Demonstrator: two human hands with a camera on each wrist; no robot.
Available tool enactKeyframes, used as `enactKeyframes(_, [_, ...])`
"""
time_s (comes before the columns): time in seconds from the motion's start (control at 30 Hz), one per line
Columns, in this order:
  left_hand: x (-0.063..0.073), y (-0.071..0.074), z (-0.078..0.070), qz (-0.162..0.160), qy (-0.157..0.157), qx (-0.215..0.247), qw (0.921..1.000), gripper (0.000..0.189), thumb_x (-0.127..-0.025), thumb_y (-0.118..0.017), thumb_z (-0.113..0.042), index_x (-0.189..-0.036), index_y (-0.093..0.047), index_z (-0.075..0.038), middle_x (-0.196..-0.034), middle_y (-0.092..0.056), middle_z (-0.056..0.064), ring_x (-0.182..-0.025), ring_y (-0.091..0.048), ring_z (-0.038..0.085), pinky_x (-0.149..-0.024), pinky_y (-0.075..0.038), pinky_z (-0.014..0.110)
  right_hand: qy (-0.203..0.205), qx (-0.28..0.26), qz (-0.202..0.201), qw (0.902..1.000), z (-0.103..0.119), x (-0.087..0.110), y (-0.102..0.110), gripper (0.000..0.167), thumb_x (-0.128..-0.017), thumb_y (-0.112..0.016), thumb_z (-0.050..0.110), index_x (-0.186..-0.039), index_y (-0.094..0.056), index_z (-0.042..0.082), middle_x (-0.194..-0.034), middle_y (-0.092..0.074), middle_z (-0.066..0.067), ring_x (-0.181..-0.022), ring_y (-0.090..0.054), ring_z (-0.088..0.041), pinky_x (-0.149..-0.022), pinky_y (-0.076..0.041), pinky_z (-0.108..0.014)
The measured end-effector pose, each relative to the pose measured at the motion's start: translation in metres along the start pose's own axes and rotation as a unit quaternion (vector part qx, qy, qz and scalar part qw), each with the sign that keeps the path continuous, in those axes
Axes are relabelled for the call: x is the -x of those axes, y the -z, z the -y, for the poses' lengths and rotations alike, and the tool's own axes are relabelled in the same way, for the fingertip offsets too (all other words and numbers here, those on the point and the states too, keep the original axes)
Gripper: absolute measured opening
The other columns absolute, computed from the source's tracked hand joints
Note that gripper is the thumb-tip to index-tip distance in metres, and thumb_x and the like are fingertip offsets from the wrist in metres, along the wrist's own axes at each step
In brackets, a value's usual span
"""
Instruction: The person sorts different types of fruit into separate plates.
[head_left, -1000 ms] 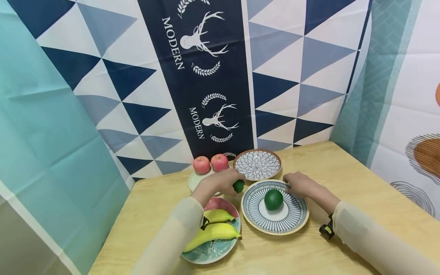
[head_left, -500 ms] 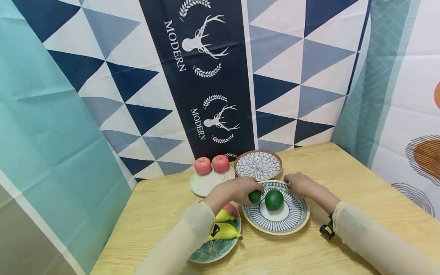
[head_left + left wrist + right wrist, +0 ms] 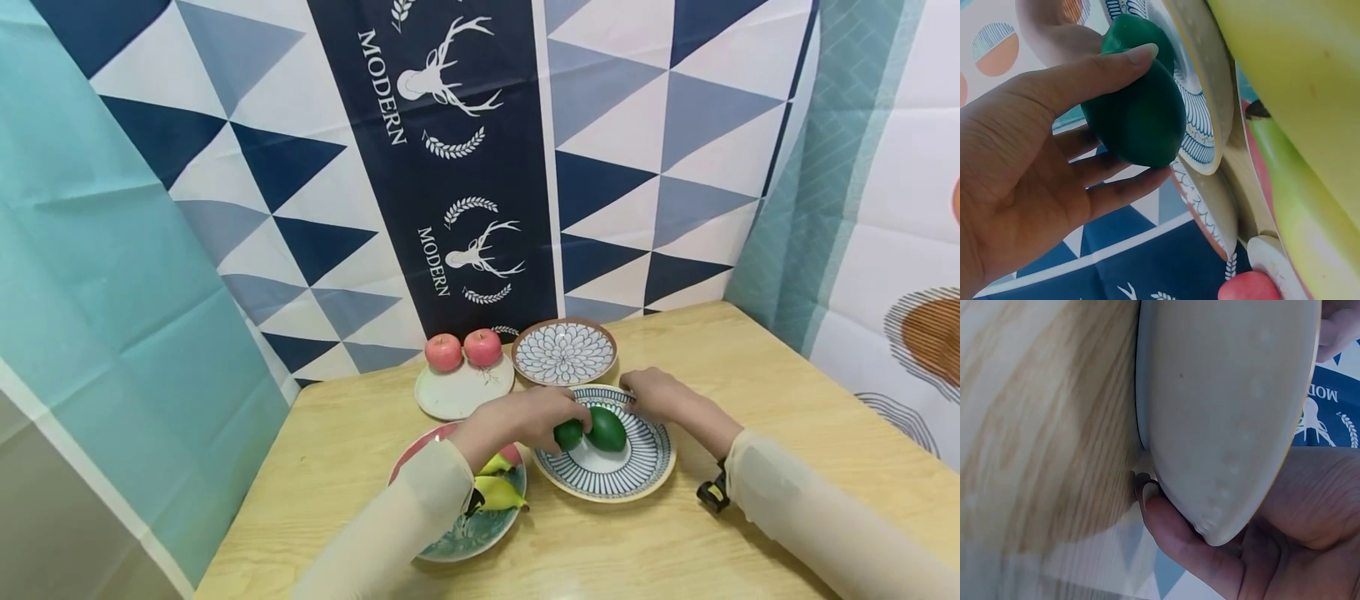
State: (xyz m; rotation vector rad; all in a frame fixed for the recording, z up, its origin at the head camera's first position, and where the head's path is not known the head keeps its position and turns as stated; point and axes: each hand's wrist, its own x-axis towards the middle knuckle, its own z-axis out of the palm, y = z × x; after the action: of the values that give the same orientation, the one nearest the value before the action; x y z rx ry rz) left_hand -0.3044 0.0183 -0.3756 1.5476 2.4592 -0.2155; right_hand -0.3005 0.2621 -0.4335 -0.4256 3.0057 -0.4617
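Note:
My left hand (image 3: 528,421) holds a dark green lime (image 3: 567,435) over the left part of a blue-and-white striped plate (image 3: 600,487). In the left wrist view, the thumb lies across this lime (image 3: 1138,119) and the fingers support its other side. A second lime (image 3: 606,429) sits on the plate, right against the held one in the head view. My right hand (image 3: 663,396) grips the plate's far right rim. One finger (image 3: 1185,540) curls under the plate edge in the right wrist view, where the pale underside (image 3: 1229,419) hides the limes.
Left of the striped plate, a pink-and-teal plate (image 3: 465,550) bears bananas (image 3: 498,493), partly hidden by my left forearm. Behind stand a cream plate (image 3: 450,400) with two red apples (image 3: 463,350) and a brown-rimmed flower-pattern bowl (image 3: 564,354). Patterned cloth (image 3: 480,167) hangs behind the table.
My left hand has carried its lime rightward from beside the striped plate to over it, next to the other lime. That second lime has turned and looks longer. The right hand stays at the rim.

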Motion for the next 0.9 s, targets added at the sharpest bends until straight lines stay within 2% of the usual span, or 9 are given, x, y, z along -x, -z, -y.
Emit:
enactKeyframes(0.3, [-0.003, -0.008, -0.002, 0.019, 0.016, 0.027, 0.9993, 0.049, -0.088, -0.089, -0.018, -0.132, -0.071, -0.026, -0.125, -0.059, -0.002, -0.107, -0.053, 0.010, -0.092, -0.048, 0.020, 0.001, 0.004, 0.004, 1.0000, 0.001, 0.002, 0.001, 0.021, -0.094, -0.074, 0.005, -0.111, -0.068, -0.006, -0.096, -0.070, -0.015, -0.092, -0.068, -0.034, -0.083, -0.057, -0.051])
enactKeyframes(0.6, [-0.004, -0.016, -0.003, 0.020, 0.020, 0.020, 0.9994, 0.050, -0.088, -0.089, -0.018, -0.134, -0.071, -0.028, -0.126, -0.060, -0.003, -0.105, -0.054, 0.008, -0.094, -0.047, 0.021, -0.008, 0.008, 0.005, 0.9999, 0.003, 0.002, 0.001, 0.024, -0.096, -0.074, 0.006, -0.115, -0.068, -0.007, -0.100, -0.070, -0.018, -0.096, -0.068, -0.036, -0.086, -0.057, -0.052])
enactKeyframes(0.9, [-0.004, -0.018, -0.005, 0.014, 0.009, 0.003, 0.9999, 0.054, -0.086, -0.091, -0.022, -0.135, -0.070, -0.028, -0.126, -0.061, -0.003, -0.105, -0.055, 0.007, -0.093, -0.046, 0.019, -0.008, 0.015, 0.000, 0.9999, 0.002, 0.002, 0.001, 0.027, -0.095, -0.076, 0.008, -0.116, -0.068, -0.006, -0.103, -0.070, -0.018, -0.099, -0.068, -0.038, -0.087, -0.057, -0.053])
